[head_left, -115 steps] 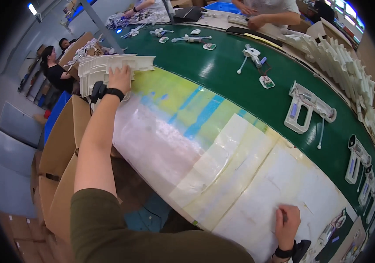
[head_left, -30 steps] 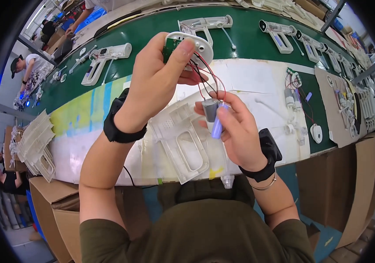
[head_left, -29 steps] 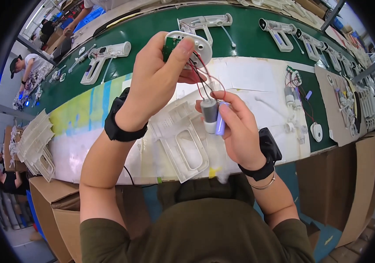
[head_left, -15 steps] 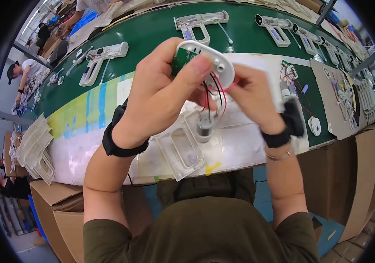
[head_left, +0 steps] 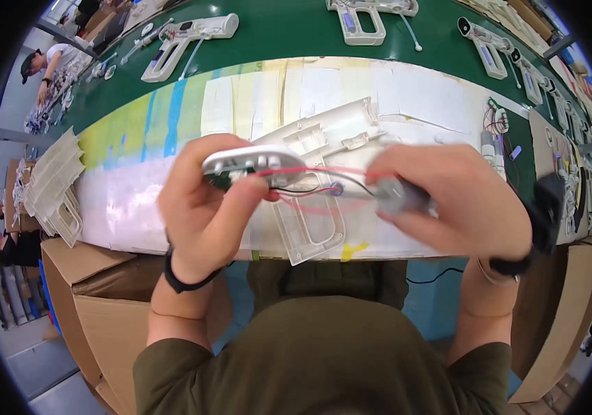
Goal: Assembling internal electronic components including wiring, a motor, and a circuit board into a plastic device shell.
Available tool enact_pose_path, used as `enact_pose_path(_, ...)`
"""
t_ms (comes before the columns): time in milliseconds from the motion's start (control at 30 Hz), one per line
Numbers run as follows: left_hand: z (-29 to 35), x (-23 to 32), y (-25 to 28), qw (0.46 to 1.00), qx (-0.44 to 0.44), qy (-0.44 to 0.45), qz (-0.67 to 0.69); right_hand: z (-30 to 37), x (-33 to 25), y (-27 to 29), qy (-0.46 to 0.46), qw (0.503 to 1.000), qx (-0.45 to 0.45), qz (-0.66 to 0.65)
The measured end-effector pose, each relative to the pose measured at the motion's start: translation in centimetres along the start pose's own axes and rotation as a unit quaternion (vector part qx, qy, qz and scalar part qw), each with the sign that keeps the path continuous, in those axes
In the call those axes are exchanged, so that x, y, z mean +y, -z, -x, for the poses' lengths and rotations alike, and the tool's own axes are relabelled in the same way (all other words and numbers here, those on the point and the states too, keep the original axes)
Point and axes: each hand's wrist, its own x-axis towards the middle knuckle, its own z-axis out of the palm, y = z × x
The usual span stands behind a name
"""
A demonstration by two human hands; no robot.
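Note:
Between the finger and thumb of my left hand point(head_left: 202, 197) is a white oval plastic cover point(head_left: 265, 156), tilted so its inner side with small posts shows. A bit of green circuit board shows beneath it, partly hidden by the fingers. Red and black wires point(head_left: 320, 170) stretch from the cover to a grey cylindrical motor point(head_left: 401, 196). My right hand point(head_left: 465, 197), smeared by motion, grips that motor. Below and behind the wires, a white pistol-shaped shell half point(head_left: 310, 238) lies on the table, its hollow inside facing up.
Partly assembled white pistol-shaped units point(head_left: 188, 43) stand along the green tabletop point(head_left: 278, 34) at the back. Stacked white shells point(head_left: 50, 187) sit at the left edge. Wired parts point(head_left: 493, 135) lie at right. Cardboard boxes point(head_left: 112, 339) flank me below; another person point(head_left: 57, 62) works far left.
Both hands have come down and nearer. My right hand has moved away to the right, now gripping the motor, and the wires are drawn out sideways. The cover has turned over.

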Motion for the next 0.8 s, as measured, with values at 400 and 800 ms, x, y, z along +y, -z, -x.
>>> enact_pose_path(400,1.7,-8.7,1.5,0.937,0.053,0.160,-0.306,-6.3,6.7,-9.6,-0.084,0.977,-0.005,0.194)
enact_pose_path(800,-3.9,-10.0,0.9,0.802,0.046,-0.103,-0.586,-5.9,6.0,-10.0,-0.225,0.918,0.067,0.319)
